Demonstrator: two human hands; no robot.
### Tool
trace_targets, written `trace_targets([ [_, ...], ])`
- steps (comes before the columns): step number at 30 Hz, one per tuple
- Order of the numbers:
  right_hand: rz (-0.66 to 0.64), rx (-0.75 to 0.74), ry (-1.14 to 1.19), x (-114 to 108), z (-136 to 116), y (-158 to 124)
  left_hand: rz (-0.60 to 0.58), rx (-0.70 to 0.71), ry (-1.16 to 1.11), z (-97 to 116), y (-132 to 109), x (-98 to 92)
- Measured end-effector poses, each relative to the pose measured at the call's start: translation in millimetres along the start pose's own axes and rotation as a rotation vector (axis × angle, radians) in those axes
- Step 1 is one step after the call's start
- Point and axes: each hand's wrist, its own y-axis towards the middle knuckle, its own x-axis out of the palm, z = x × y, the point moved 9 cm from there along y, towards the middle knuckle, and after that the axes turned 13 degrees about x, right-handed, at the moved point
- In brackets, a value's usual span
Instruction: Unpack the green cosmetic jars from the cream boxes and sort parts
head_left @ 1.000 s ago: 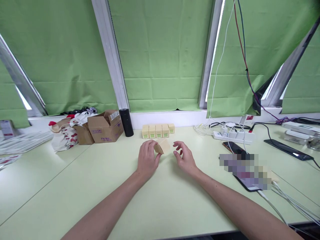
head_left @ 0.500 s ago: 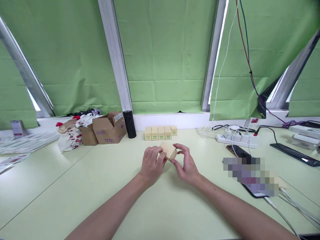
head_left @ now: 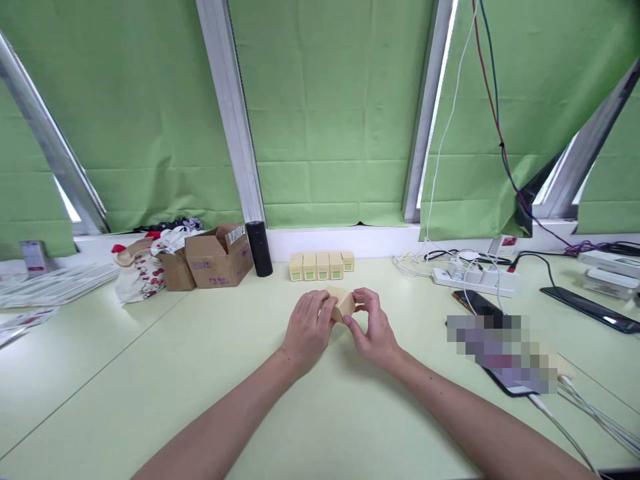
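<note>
A small tan cardboard box (head_left: pixel 342 302) is held just above the pale green table (head_left: pixel 150 373), in the middle of the view. My left hand (head_left: pixel 309 328) grips its left side with curled fingers. My right hand (head_left: pixel 373 327) pinches its right side. Behind them, near the window sill, stands a row of several small yellow boxes with green labels (head_left: pixel 321 265).
A black cylinder (head_left: pixel 261 248) and open brown cartons (head_left: pixel 216 257) stand at the back left, beside a printed bag (head_left: pixel 137 270). A white power strip (head_left: pixel 475 277) with cables, phones (head_left: pixel 480 303) and loose wires lie on the right. Green blinds cover the windows.
My right hand came in from the right and closed on the tan box, which my left hand held alone. Both hands now hold it, slightly turned.
</note>
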Motion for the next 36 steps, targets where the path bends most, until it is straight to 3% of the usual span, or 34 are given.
trace_targets([
  [12,-0.067,0.059,-0.12,10.2,-2.1,-3.3,-0.06,0.026,-0.036,5.7,3.3,4.0],
  [24,-0.192,0.092,-0.263,21.1,3.0,-4.7,-0.215,0.063,-0.003,12.0,-0.4,20.8],
  [32,-0.185,0.121,-0.266,19.6,2.1,-2.2,-0.185,0.046,-0.091,9.4,-1.9,21.4],
  [36,-0.176,0.147,-0.242,18.0,5.7,-0.8,-0.228,0.063,-0.059,11.1,-2.4,23.7],
])
